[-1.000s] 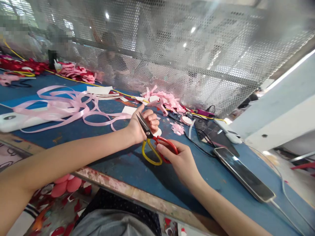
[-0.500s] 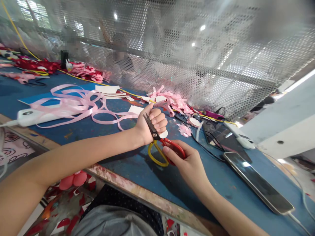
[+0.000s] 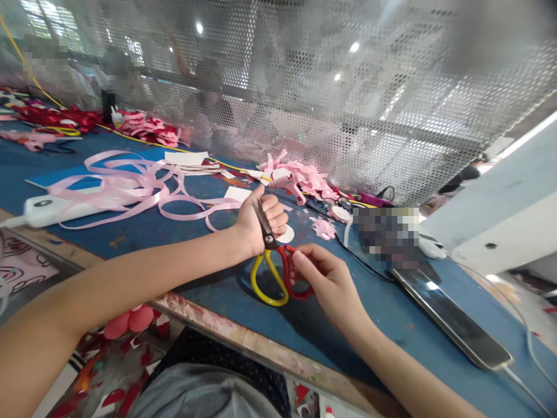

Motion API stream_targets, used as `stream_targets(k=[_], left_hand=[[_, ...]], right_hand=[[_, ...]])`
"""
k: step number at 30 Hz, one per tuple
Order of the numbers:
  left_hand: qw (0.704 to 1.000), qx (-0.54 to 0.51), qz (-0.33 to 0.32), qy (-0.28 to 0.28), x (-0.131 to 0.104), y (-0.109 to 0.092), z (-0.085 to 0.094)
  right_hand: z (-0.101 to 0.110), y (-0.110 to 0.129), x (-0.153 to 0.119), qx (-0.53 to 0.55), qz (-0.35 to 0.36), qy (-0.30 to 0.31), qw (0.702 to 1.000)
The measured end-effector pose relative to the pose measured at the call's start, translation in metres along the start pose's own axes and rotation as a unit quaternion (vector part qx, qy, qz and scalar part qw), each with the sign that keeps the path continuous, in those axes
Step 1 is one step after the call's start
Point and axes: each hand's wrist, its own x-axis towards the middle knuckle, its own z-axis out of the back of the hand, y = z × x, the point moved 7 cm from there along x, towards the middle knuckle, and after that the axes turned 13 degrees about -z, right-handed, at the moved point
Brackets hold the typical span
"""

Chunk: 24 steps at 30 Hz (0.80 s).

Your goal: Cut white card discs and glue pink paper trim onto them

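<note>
Scissors (image 3: pixel 268 241) with one yellow and one red handle point upward near the middle, their dark blades lying against the palm side of my left hand. My right hand (image 3: pixel 319 270) grips the red handle; the yellow loop hangs free beside it. My left hand (image 3: pixel 264 219) is curled with the fingers bent in, and whatever it may hold is hidden. A white round piece (image 3: pixel 286 234) shows just below its fingers. Loops of pink ribbon (image 3: pixel 183 212) lie to the left and run up behind my left hand.
Pink cut pieces (image 3: pixel 304 177) are heaped at the table's back, beside a metal mesh screen (image 3: pixel 287 75). A phone (image 3: pixel 452 319) with a cable lies at the right. A white power strip (image 3: pixel 41 210) sits at the left. People are blurred behind the mesh.
The scissors have turned slightly, with the handles lower and a little to the left. My right hand has shifted on the red handle. My left hand stays curled.
</note>
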Motion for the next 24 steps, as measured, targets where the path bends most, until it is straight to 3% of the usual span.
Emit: stream_targets(k=[4,9,14,17,20,24], left_hand=[[0.998,0.018,0.005,-0.054,0.0,-0.001,0.006],[0.998,0.017,0.016,-0.055,0.0,-0.002,0.006],[0.994,0.029,0.046,-0.09,0.0,0.004,0.014],[0.991,0.071,0.023,-0.11,0.004,0.006,0.024],[0.992,0.112,0.016,-0.058,0.005,0.014,0.023],[0.988,0.129,0.077,0.042,-0.008,0.036,0.011]], right_hand=[[-0.003,-0.004,0.002,0.047,-0.015,0.033,0.998],[-0.01,-0.008,0.001,0.085,-0.045,0.068,0.993],[-0.02,-0.015,-0.003,0.211,-0.103,0.133,0.963],[-0.011,-0.012,0.0,0.268,-0.107,0.126,0.949],[0.011,-0.003,0.006,0.326,-0.074,0.069,0.94],[0.029,0.005,0.007,0.372,-0.05,0.036,0.926]])
